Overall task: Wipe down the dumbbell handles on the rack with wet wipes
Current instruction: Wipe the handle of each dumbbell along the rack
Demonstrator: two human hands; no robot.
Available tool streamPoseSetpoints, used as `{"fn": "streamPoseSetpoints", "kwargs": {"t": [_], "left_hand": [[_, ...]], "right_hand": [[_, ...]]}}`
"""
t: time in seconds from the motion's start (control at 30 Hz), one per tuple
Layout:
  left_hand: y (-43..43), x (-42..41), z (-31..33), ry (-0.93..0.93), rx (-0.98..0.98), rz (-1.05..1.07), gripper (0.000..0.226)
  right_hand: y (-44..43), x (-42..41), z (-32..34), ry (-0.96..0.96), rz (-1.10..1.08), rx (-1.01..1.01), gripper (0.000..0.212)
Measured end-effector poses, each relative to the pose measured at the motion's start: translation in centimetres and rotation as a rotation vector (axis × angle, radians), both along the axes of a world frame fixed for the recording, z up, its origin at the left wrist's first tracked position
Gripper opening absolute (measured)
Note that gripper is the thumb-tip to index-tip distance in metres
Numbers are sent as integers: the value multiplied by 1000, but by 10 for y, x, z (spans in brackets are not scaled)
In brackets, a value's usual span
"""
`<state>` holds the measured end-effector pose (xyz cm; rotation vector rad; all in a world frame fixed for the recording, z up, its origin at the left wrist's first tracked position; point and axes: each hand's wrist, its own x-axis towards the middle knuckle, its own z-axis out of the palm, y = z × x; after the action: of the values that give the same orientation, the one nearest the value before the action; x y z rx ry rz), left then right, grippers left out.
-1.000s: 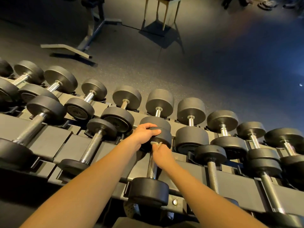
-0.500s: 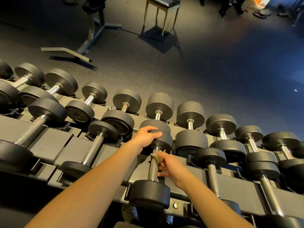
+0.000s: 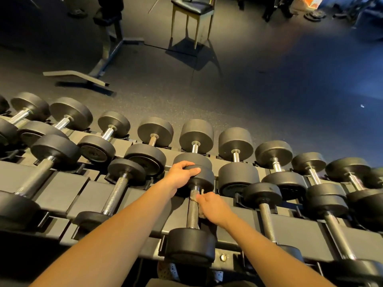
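Step in hand, by judgement: wiping one handle in the front row, with the work at its far end.

Grips the far head (image 3: 205, 178) of the dumbbell (image 3: 192, 212) with the left hand (image 3: 182, 177), fingers curled over the top edge at the 12 o'clock end, apparently to steady it. Lies in the front row of the rack (image 3: 62, 189), below frame centre, toward 6 o'clock. Runs its long axis almost straight from 6 to 12 o'clock; points the near head (image 3: 190, 245) at the wearer and the far head away. Pinches the wet wipe (image 3: 195, 196) against the knurled handle (image 3: 192, 220) with the right hand (image 3: 211, 206), closed on it from the 3 o'clock side, close under the far head.

Next move, by judgement: draw the wipe down toward 6 o'clock over the bare knurling, wrapping round the underside — hidden here — then shift to the neighbouring dumbbell (image 3: 267, 220) at 3 o'clock.
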<state>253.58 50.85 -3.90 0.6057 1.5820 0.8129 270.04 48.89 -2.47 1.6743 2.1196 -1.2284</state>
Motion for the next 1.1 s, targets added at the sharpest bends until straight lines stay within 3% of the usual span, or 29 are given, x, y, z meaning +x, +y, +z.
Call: {"fn": "streamPoseSetpoints", "kwargs": {"t": [0.13, 0.27, 0.33, 0.43, 0.5, 0.53, 0.63, 0.73, 0.8, 0.87, 1.0, 1.1], "left_hand": [[1, -1, -3, 7, 2, -13, 35], [0, -2, -3, -9, -16, -11, 34], [0, -2, -4, -6, -14, -17, 35], [-1, -3, -6, 12, 4, -28, 37], [0, -3, -7, 22, 12, -34, 37], [0, -3, -7, 18, 7, -36, 37], [0, -4, -8, 14, 17, -33, 36], [1, -4, -9, 29, 32, -28, 37], [0, -3, -8, 15, 17, -22, 39], [0, -3, -10, 11, 18, -18, 39], [0, -4, -13, 18, 32, -20, 41], [2, -5, -14, 12, 33, -21, 40]], "right_hand": [[2, -18, 6, -67, -195, 279, 44], [-8, -35, 5, -368, 181, 355, 27], [-5, -31, 12, -395, 345, 369, 28], [-3, -17, 19, -299, 521, 155, 30], [-4, -9, 21, -235, 485, -36, 31], [-2, -8, 21, -204, 411, -31, 31], [10, -15, 23, -151, 131, 334, 34], [5, -26, 27, -236, 166, 502, 31], [-13, -30, 21, -357, 371, 449, 29], [-23, -25, 24, -333, 410, 302, 31], [-5, 1, 45, 28, 299, -384, 28], [6, 11, 48, 313, 71, -607, 27]]}}
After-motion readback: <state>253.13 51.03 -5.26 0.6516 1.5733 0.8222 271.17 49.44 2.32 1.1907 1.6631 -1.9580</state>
